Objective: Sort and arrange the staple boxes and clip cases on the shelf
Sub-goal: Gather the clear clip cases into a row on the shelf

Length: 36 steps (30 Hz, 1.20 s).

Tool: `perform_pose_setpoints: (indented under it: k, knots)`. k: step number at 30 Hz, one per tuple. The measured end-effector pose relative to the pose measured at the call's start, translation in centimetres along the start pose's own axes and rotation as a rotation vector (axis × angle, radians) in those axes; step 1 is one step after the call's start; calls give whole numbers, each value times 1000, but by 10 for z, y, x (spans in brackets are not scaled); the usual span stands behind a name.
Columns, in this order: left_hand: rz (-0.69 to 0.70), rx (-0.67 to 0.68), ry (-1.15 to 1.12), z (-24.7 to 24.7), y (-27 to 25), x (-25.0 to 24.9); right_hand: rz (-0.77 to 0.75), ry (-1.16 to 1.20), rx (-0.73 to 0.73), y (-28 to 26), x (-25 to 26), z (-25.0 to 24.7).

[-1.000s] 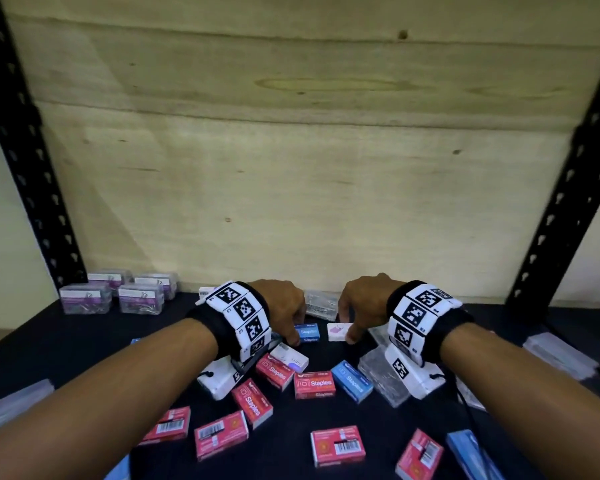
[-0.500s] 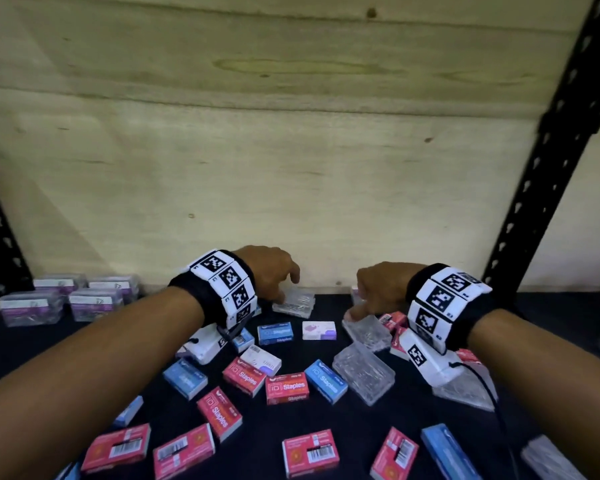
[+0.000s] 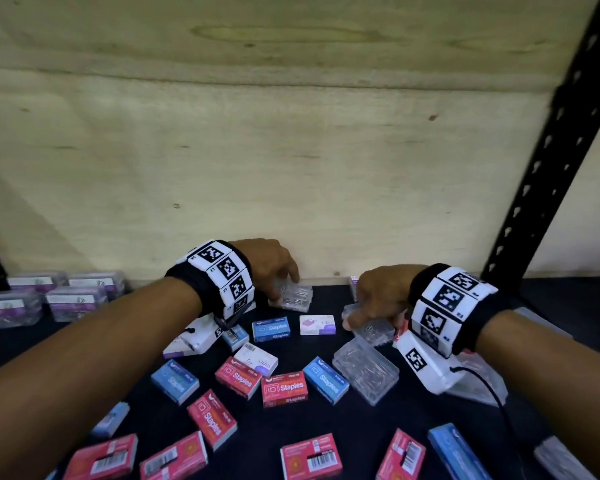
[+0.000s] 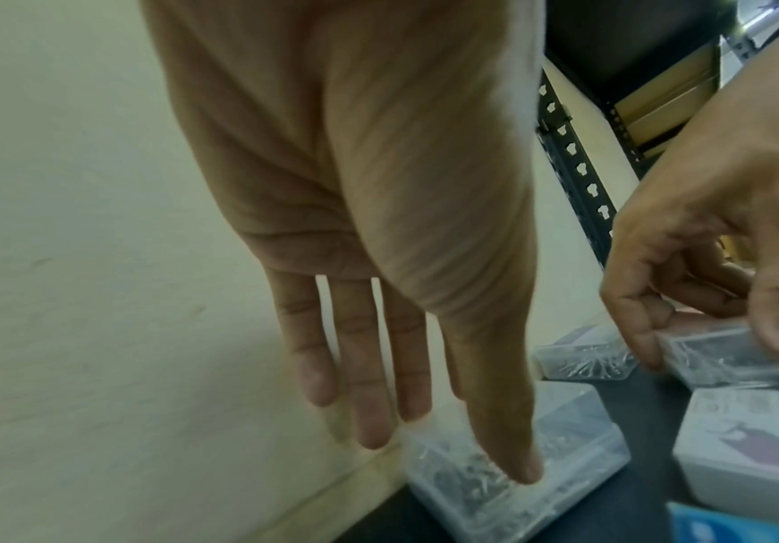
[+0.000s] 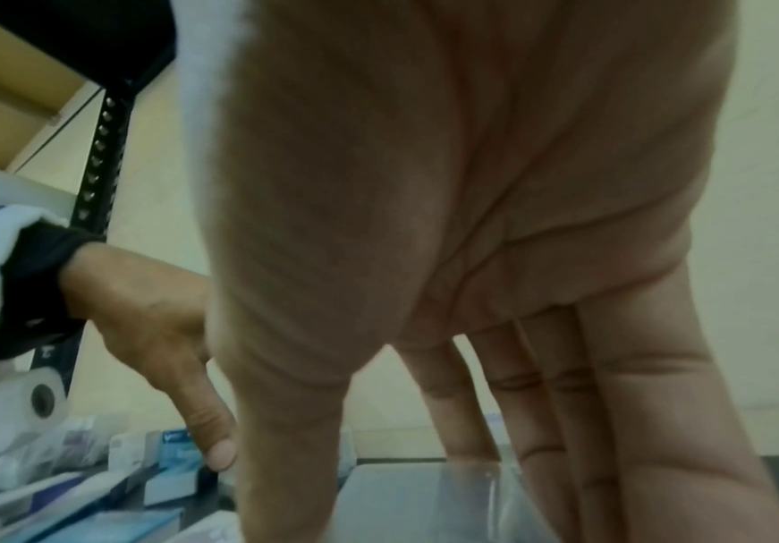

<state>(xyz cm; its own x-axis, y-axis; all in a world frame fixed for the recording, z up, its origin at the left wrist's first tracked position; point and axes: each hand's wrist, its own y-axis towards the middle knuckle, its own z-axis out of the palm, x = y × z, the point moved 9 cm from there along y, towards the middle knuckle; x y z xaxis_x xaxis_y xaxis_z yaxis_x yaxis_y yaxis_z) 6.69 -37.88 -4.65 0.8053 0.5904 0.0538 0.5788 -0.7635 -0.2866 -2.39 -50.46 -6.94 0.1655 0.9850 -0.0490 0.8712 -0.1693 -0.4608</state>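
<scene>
Red and blue staple boxes (image 3: 284,388) and clear clip cases lie scattered on the dark shelf (image 3: 413,420). My left hand (image 3: 274,268) reaches to the back wall, its fingers (image 4: 368,404) straight and pointing down over a clear clip case (image 3: 293,297); the thumb tip hovers at or on its lid (image 4: 564,459). My right hand (image 3: 378,296) pinches another clear clip case (image 3: 374,329) between thumb and fingers, as the left wrist view shows (image 4: 726,352). In the right wrist view that case (image 5: 424,496) sits between thumb and fingers.
Purple-labelled clip cases (image 3: 49,299) stand in a group at the back left. A white staple box (image 3: 317,324) and a blue one (image 3: 271,329) lie between my hands. A larger clear case (image 3: 366,374) lies in front of the right hand. A black upright post (image 3: 551,168) rises on the right.
Both hands have moved away from the small blue and white boxes toward the back wall. The left now hangs over a clear case; the right has taken hold of another clear case.
</scene>
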Motion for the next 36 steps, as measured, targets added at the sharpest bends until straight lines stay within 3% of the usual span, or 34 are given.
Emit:
perform_pose_setpoints:
  k: [3,8,16,21,26,36]
  knots:
    - [8,17,-48,2,-4,3,-11,58,37,-2,-2,0]
    - [22,23,-39,7,-3,4,-47,415,128,-4,-7,7]
    - [25,18,-88,11,-3,-1,-39,566,117,-11,-10,5]
    - [-7,143,-224,16,-15,0,-20,588,136,-12,-13,9]
    - [-78,184,-288,18,-18,2,15,543,98,-14,-20,6]
    - [-110,67,-322,17,-10,6,-8,447,54,-10,-22,4]
